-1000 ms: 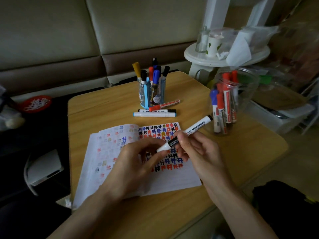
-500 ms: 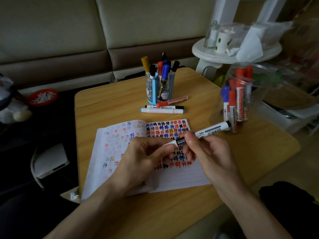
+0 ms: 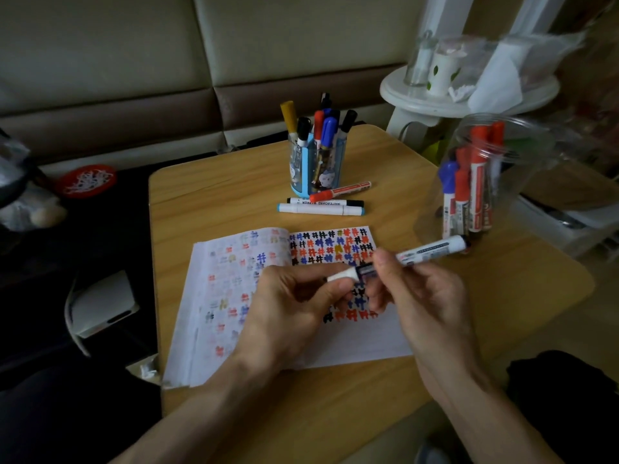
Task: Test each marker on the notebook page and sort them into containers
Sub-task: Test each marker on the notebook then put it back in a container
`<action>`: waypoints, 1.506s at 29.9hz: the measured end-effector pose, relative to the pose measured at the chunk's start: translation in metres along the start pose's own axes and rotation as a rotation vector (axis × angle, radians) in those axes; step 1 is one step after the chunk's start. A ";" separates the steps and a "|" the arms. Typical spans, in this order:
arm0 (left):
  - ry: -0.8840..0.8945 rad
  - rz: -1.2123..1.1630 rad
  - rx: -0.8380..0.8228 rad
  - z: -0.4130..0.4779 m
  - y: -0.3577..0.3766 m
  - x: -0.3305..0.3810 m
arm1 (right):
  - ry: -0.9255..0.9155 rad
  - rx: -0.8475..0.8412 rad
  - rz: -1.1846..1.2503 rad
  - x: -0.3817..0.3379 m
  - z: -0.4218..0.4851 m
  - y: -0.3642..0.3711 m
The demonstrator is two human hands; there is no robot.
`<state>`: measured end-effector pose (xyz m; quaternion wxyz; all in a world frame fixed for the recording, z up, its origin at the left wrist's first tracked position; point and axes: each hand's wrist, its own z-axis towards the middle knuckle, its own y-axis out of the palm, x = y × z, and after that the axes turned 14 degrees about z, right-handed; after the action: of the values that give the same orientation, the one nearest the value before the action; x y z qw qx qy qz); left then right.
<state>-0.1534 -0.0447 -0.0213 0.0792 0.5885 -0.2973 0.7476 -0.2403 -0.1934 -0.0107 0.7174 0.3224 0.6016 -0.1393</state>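
L hand (image 3: 288, 309) pinches the near end of the white marker (image 3: 432, 249), R hand (image 3: 425, 296) clamped on its barrel, above the notebook (image 3: 361, 343). In the last sec. it has tipped flatter, far end toward the jar (image 3: 536, 155) at 2 o'clock. Uncapping likely, test pending.

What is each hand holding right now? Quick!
Left hand: closed, pinching the white end of the marker.
Right hand: closed, gripping the same marker's barrel.
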 end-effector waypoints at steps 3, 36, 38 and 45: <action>-0.094 -0.102 0.090 0.003 -0.019 -0.006 | 0.016 0.163 0.080 -0.012 0.012 -0.022; 0.058 0.103 0.012 0.001 -0.021 -0.027 | -0.100 -0.049 -0.367 0.027 0.006 -0.053; 0.064 0.109 0.015 0.001 -0.021 -0.027 | -0.145 -0.075 -0.426 0.028 0.006 -0.054; 0.065 0.114 0.022 0.001 -0.021 -0.027 | -0.115 -0.031 -0.336 0.029 0.008 -0.056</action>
<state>-0.1350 -0.0216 -0.0392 0.0397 0.5467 -0.3194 0.7730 -0.2607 -0.2351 -0.0542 0.7220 0.1979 0.6072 -0.2662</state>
